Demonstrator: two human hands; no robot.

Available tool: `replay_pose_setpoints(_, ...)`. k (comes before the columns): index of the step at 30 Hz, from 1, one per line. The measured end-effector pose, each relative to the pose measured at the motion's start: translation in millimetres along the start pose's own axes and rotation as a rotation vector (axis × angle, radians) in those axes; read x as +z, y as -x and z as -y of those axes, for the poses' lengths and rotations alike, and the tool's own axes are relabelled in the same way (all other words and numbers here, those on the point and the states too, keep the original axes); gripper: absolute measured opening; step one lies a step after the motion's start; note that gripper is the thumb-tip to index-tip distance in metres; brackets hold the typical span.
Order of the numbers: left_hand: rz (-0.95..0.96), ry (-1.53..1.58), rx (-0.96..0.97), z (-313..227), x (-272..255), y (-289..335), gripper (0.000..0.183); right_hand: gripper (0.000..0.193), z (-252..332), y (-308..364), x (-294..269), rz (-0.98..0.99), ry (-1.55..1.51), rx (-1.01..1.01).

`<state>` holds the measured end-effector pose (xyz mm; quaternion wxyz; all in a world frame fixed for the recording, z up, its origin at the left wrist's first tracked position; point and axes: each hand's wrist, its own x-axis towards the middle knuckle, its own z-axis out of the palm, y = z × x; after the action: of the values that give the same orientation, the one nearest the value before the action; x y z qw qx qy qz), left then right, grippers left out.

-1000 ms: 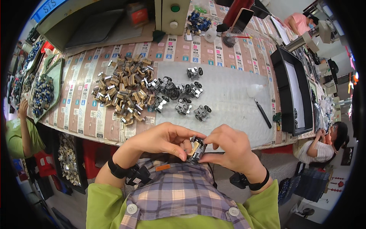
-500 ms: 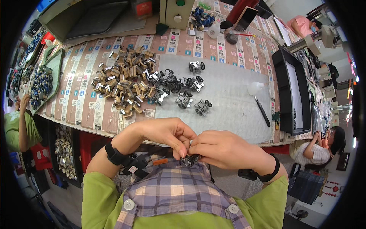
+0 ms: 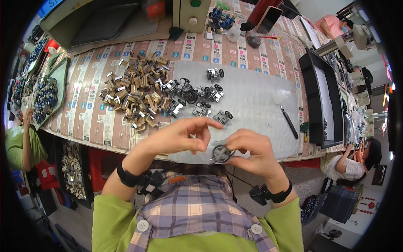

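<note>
In my right hand (image 3: pixel 250 150) is a small metal part with dark spoked wheels (image 3: pixel 221 153), pinched between thumb and fingers at the table's near edge. My left hand (image 3: pixel 187 136) is just left of it, fingers apart and thumb loose, with nothing visible in it. Beyond my hands, a cluster of similar wheeled metal parts (image 3: pixel 201 91) lies on a grey sheet (image 3: pixel 256 101); one of them (image 3: pixel 222 118) lies nearest my hands. To the left is a heap of tan and silver clip-like pieces (image 3: pixel 138 90).
A black-handled blade-like tool (image 3: pixel 289 122) and a whitish translucent item (image 3: pixel 281 97) lie on the sheet's right side. A long black tray (image 3: pixel 321 101) stands farther right. At the back are a phone (image 3: pixel 269 19), a small bottle (image 3: pixel 234 32) and a machine base (image 3: pixel 188 17). Other people sit at both sides.
My hands have parted and moved slightly forward. The left has let go of the wheeled part and opened; the right still holds it, its wheel now turned more into view.
</note>
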<state>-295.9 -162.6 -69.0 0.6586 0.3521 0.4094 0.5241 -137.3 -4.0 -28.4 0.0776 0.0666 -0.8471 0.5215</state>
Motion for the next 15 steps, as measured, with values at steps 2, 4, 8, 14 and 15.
replay_pose_setpoints(2,-0.272,-0.368,0.374,3,15,1,0.057,0.026,-16,11,6,-0.234,-0.198,0.081)
replay_pose_setpoints(4,-0.408,-0.646,0.528,-6,38,-2,0.05,0.026,-24,20,17,-0.351,-0.354,0.098)
replay_pose_setpoints(8,-0.556,-0.878,0.577,-9,54,-6,0.041,0.023,-26,23,34,-0.548,-0.603,0.069)
replay_pose_setpoints(14,-0.565,-0.832,0.597,-14,63,-12,0.032,0.023,-26,24,26,-0.532,-0.592,0.021)
replay_pose_setpoints(15,-0.552,-0.83,0.603,-13,62,-13,0.032,0.023,-25,26,24,-0.521,-0.581,0.034)
